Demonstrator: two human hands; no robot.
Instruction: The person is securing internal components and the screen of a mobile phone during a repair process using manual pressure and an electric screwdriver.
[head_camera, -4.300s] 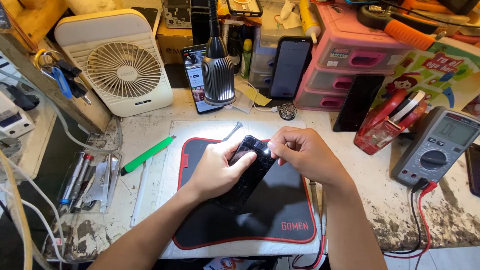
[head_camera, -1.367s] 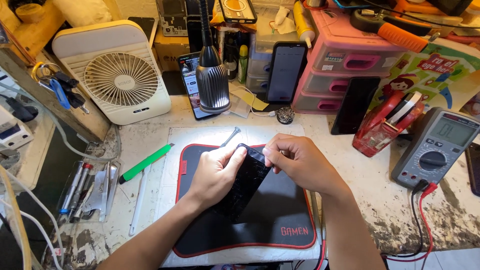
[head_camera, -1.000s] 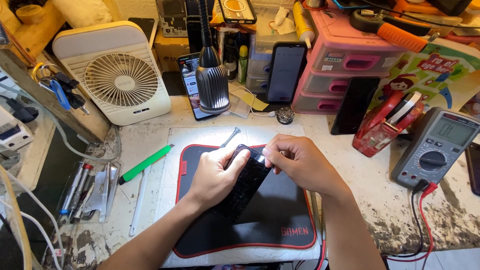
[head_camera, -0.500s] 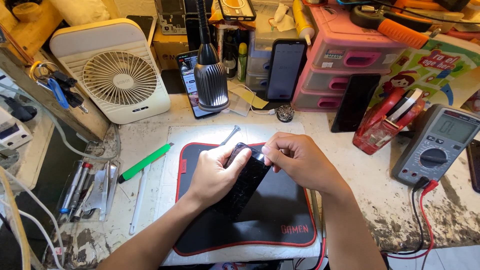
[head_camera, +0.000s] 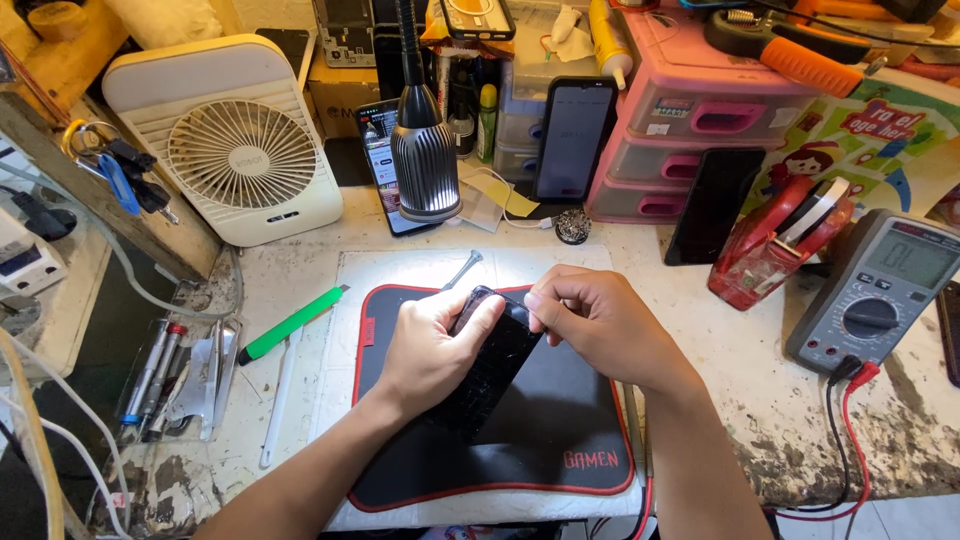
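A black smartphone (head_camera: 490, 375) with a cracked screen lies tilted over a black mat with a red border (head_camera: 540, 440). My left hand (head_camera: 425, 350) grips the phone along its left edge, thumb on the glass. Fingers of my right hand (head_camera: 590, 320) pinch the phone's upper right edge near the top corner. Whether a small tool is between those fingers I cannot tell. A gooseneck lamp (head_camera: 423, 160) shines down on the mat's far edge.
A white desk fan (head_camera: 235, 150) stands at the back left. Pink drawers (head_camera: 700, 130) and leaning phones (head_camera: 572, 140) line the back. A multimeter (head_camera: 885, 290) with leads sits right. A green-handled tool (head_camera: 290, 325), tweezers and screwdrivers (head_camera: 165, 375) lie left.
Both hands and the phone have stayed almost in place over the mat. My right fingers have shifted slightly along the phone's top edge.
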